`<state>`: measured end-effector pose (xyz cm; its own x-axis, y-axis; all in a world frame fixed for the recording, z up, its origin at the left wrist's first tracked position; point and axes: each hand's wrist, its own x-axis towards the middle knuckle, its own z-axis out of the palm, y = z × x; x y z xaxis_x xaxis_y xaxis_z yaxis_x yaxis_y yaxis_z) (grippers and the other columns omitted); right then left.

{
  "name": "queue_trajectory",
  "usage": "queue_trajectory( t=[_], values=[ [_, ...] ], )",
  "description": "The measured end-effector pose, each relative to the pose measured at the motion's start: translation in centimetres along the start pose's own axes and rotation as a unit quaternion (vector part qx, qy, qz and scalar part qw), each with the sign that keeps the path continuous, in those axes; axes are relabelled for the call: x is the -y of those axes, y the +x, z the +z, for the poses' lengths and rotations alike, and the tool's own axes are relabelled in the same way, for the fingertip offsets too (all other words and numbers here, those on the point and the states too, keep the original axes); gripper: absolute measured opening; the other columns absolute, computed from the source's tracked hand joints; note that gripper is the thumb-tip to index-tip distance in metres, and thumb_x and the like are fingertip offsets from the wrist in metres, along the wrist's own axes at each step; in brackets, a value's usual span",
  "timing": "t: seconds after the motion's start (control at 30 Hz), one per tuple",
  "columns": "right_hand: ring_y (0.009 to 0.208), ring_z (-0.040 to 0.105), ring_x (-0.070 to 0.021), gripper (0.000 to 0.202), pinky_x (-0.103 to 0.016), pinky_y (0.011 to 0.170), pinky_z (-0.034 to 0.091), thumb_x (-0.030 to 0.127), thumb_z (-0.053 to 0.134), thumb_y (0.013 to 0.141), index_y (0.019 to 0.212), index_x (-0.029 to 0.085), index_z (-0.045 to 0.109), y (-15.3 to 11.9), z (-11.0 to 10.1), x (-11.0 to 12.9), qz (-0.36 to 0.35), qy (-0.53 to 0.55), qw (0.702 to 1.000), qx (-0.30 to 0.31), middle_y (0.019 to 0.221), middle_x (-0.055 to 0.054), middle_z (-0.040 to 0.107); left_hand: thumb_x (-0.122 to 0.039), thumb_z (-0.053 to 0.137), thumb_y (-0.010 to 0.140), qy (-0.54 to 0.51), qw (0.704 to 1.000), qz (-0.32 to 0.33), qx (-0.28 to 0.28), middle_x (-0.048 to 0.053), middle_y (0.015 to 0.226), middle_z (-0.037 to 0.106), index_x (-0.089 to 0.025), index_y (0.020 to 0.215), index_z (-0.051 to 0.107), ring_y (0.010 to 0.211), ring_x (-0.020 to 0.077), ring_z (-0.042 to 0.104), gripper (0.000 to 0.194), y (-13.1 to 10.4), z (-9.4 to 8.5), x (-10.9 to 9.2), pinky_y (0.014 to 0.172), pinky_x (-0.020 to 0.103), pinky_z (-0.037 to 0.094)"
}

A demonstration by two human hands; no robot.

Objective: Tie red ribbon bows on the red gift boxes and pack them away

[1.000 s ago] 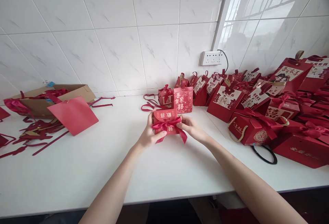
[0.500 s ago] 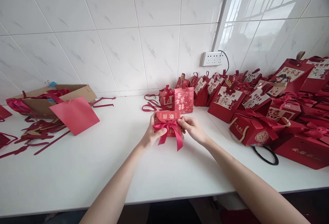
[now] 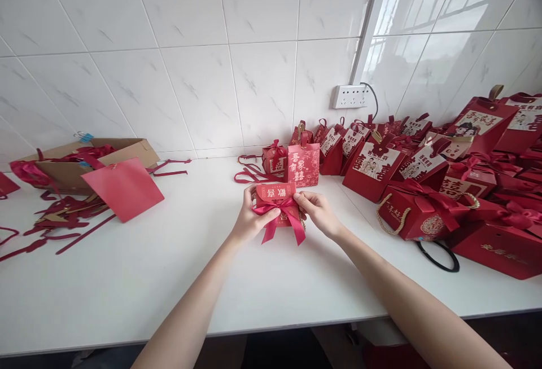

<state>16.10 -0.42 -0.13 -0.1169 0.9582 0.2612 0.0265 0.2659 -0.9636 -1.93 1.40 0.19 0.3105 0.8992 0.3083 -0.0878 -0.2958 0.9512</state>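
- A small red gift box (image 3: 276,191) was held over the middle of the worktop (image 3: 190,279), well back from its front edge; whether its underside was supported could not be told.
- A red ribbon bow (image 3: 289,203) was spread across the box's face, its tails hanging towards the front edge.
- The box's left side was grasped by the left hand (image 3: 249,216), the thumb pressed onto the bow.
- The box's right side was pinched by the right hand (image 3: 317,211) near its upper corner.
- An upright red bag (image 3: 303,166) was placed just behind, with loose ribbon (image 3: 258,178) beside it, towards the back edge.
- The right end was crowded with red gift boxes (image 3: 372,166); a black ring (image 3: 440,257) was left before them.
- Near the back left corner, a cardboard box (image 3: 138,152) was partly covered by a red sheet (image 3: 123,189); ribbon strips (image 3: 70,214) were strewn in front.
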Motion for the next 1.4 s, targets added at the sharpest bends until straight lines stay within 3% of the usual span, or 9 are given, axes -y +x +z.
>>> queue_trajectory(
  t=[0.23, 0.43, 0.57, 0.67, 0.77, 0.87, 1.03, 1.17, 1.4],
  values=[
    [0.046, 0.040, -0.0105, 0.048, -0.026, 0.046, 0.032, 0.059, 0.051, 0.078, 0.053, 0.020, 0.040, -0.3, -0.6, 0.4, -0.015, -0.036, 0.998, 0.039, 0.049, 0.003, 0.043, -0.036, 0.073, 0.065, 0.024, 0.999, 0.003, -0.042, 0.006, 0.122, 0.047, -0.025, 0.111, 0.035, 0.111, 0.0210, 0.050, 0.060, 0.1, 0.2, 0.4, 0.094, 0.035, 0.042],
    [0.053, 0.044, -0.0098, 0.031, -0.025, 0.055, 0.038, 0.034, 0.065, 0.071, 0.057, 0.019, 0.041, -0.5, -0.6, 0.9, -0.049, -0.172, 0.983, 0.048, 0.056, 0.004, 0.046, -0.035, 0.073, 0.065, 0.006, 0.999, -0.010, -0.034, 0.008, 0.121, 0.050, -0.024, 0.116, 0.033, 0.111, 0.0223, 0.051, 0.065, 0.2, 0.1, -0.1, 0.094, 0.036, 0.043],
    [0.051, 0.050, -0.0107, 0.021, -0.028, 0.059, 0.043, 0.026, 0.057, 0.076, 0.062, 0.020, 0.043, -0.3, -0.6, 0.8, -0.006, -0.097, 0.993, 0.060, 0.054, 0.004, 0.051, -0.037, 0.072, 0.067, 0.018, 0.999, -0.036, 0.022, 0.008, 0.124, 0.049, -0.026, 0.124, 0.032, 0.114, 0.0231, 0.049, 0.071, 0.3, -0.9, -0.6, 0.093, 0.035, 0.042],
    [0.047, 0.053, -0.0122, 0.019, -0.026, 0.050, 0.041, 0.025, 0.057, 0.074, 0.064, 0.021, 0.042, -0.1, -0.8, 0.8, 0.032, -0.034, 0.997, 0.067, 0.051, 0.004, 0.054, -0.040, 0.075, 0.063, 0.101, 0.992, -0.070, -0.030, 0.008, 0.125, 0.047, -0.028, 0.123, 0.036, 0.112, 0.0231, 0.050, 0.073, 0.5, -1.8, -0.5, 0.087, 0.032, 0.043],
    [0.044, 0.055, -0.0128, 0.022, -0.025, 0.046, 0.039, 0.026, 0.060, 0.072, 0.062, 0.021, 0.041, 0.1, -1.0, 0.6, 0.051, 0.018, 0.995, 0.080, 0.051, 0.003, 0.056, -0.047, 0.077, 0.057, 0.184, 0.970, -0.101, -0.122, 0.005, 0.100, 0.056, -0.022, 0.108, 0.046, 0.082, 0.0185, 0.058, 0.065, 0.6, -2.5, 0.1, 0.068, 0.028, 0.043],
    [0.046, 0.056, -0.0131, 0.023, -0.025, 0.048, 0.041, 0.028, 0.063, 0.071, 0.063, 0.020, 0.043, 0.4, -1.3, 0.2, 0.064, 0.056, 0.991, 0.106, 0.052, 0.003, 0.057, -0.056, 0.067, 0.064, 0.214, 0.965, -0.120, -0.091, -0.001, 0.068, 0.054, -0.019, 0.081, 0.048, 0.057, 0.0138, 0.052, 0.045, 0.8, -2.8, 0.7, 0.056, 0.025, 0.037],
    [0.053, 0.052, -0.0097, 0.026, -0.024, 0.054, 0.039, 0.029, 0.070, 0.065, 0.063, 0.018, 0.046, 0.8, -1.9, -0.3, 0.061, 0.086, 0.993, 0.054, 0.058, 0.004, 0.053, -0.056, 0.059, 0.072, 0.177, 0.980, -0.090, 0.006, -0.003, 0.053, 0.050, -0.019, 0.063, 0.041, 0.051, 0.0126, 0.049, 0.041, 0.8, -2.6, 0.6, 0.054, 0.024, 0.035],
    [0.057, 0.047, -0.0088, 0.025, -0.024, 0.056, 0.036, 0.025, 0.071, 0.062, 0.073, 0.020, 0.049, 0.7, -2.1, 0.1, 0.069, 0.168, 0.982, 0.043, 0.065, 0.005, 0.052, -0.053, 0.063, 0.069, 0.143, 0.986, -0.087, 0.001, -0.003, 0.055, 0.048, -0.018, 0.060, 0.041, 0.052, 0.0107, 0.045, 0.042, 0.8, -2.6, 0.0, 0.053, 0.022, 0.033],
    [0.048, 0.028, -0.0077, 0.024, -0.025, 0.052, 0.029, 0.026, 0.067, 0.065, 0.061, 0.020, 0.044, 0.5, -2.2, 0.9, 0.060, 0.225, 0.972, 0.036, 0.051, 0.007, 0.032, -0.045, 0.069, 0.063, 0.028, 0.995, -0.099, -0.006, -0.004, 0.051, 0.039, -0.017, 0.049, 0.040, 0.052, 0.0084, 0.036, 0.042, 0.8, -2.6, -1.1, 0.053, 0.023, 0.031]
  ],
)
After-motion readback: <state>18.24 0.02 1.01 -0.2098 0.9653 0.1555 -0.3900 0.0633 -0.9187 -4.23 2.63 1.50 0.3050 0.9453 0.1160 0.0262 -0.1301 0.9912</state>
